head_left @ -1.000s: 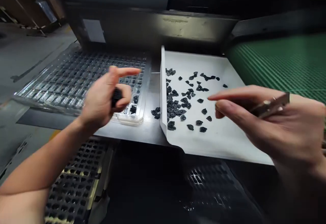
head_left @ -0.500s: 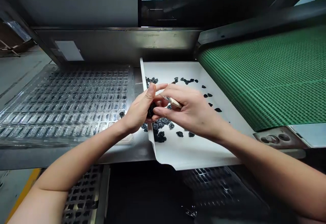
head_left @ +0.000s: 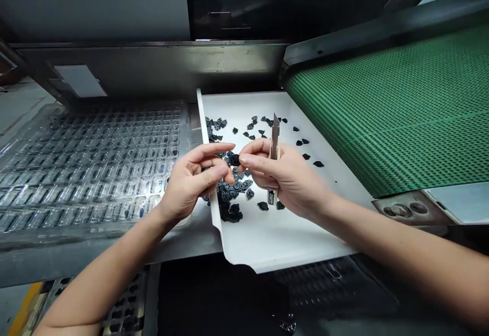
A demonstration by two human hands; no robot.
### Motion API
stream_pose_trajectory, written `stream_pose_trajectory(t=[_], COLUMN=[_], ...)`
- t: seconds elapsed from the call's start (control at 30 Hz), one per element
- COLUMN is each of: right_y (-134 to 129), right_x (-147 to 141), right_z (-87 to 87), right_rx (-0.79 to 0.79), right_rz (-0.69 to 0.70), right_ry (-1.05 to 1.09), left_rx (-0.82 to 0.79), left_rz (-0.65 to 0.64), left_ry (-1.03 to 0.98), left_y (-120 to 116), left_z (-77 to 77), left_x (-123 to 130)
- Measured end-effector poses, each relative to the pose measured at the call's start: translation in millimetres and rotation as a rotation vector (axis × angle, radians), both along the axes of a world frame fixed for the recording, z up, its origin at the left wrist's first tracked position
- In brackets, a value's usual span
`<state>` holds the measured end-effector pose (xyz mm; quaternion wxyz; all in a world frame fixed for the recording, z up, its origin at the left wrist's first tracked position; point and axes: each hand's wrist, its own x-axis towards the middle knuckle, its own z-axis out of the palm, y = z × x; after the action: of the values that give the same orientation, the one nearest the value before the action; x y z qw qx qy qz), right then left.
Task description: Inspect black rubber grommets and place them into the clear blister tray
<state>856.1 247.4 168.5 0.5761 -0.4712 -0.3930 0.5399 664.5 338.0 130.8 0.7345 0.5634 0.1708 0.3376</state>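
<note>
Over the white tray [head_left: 252, 248], my right hand [head_left: 292, 175] pinches a small round black plastic part [head_left: 234, 160] between thumb and fingertips. A utility knife [head_left: 274, 145] is also in that hand, its blade pointing up and its handle tucked among the fingers. My left hand [head_left: 196, 178] is just left of the part, index finger stretched out and thumb apart from it; I see nothing held there. Beneath the hands lies a pile of similar black parts [head_left: 231, 189], heaped against the tray's left wall.
Clear plastic trays with rows of pockets [head_left: 95, 165] are stacked on the left. A green conveyor belt [head_left: 401, 101] slopes along the right side. Scattered black parts [head_left: 318, 164] lie across the white tray. A metal panel [head_left: 160, 73] stands behind.
The black part has gone from my left hand to my right fingertips, and the hands have parted slightly. The knife has turned from lying slanted to blade up. The view has shifted a little.
</note>
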Motion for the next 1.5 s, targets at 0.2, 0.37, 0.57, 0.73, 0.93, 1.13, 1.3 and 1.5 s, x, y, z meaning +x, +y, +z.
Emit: stream_pose_trajectory(t=[0.2,0.37,0.57,0.73,0.93,1.13,1.3,1.5], right_y=[-1.8,-1.3,0.2,0.7,-3.2,-5.7,-6.5,-6.0], right_x=[-0.4,1.7,1.5,5.8,16.8,15.3,15.2,17.0], right_z=[-8.7,-10.3,-11.3,-12.7,-11.3,-12.1,-16.6,-22.8], right_rx=[-0.081,-0.133,-0.142,-0.055,0.141,0.497,0.589,0.726], right_rz=[0.092,0.116,0.115,0.057,0.002,-0.072,-0.084,-0.071], right_ry=[0.103,0.078,0.009,-0.192,-0.461,-0.962,-1.140,-1.171], left_rx=[0.332,0.359,0.332,0.110,-0.137,-0.206,-0.228,-0.253], left_rz=[0.313,0.311,0.301,0.253,0.089,0.045,0.008,-0.005], left_ry=[0.128,0.153,0.148,0.131,0.037,0.026,0.015,0.023], left_y=[-6.5,-4.7,-1.6,2.5,5.4,7.6,6.8,5.5], left_z=[-8.2,-11.4,-15.9,-16.1,-7.4,-5.9,-6.0,-8.3], left_x=[-4.4,-6.7,-8.1,-8.0,-7.1,-9.5,-10.9,-10.7])
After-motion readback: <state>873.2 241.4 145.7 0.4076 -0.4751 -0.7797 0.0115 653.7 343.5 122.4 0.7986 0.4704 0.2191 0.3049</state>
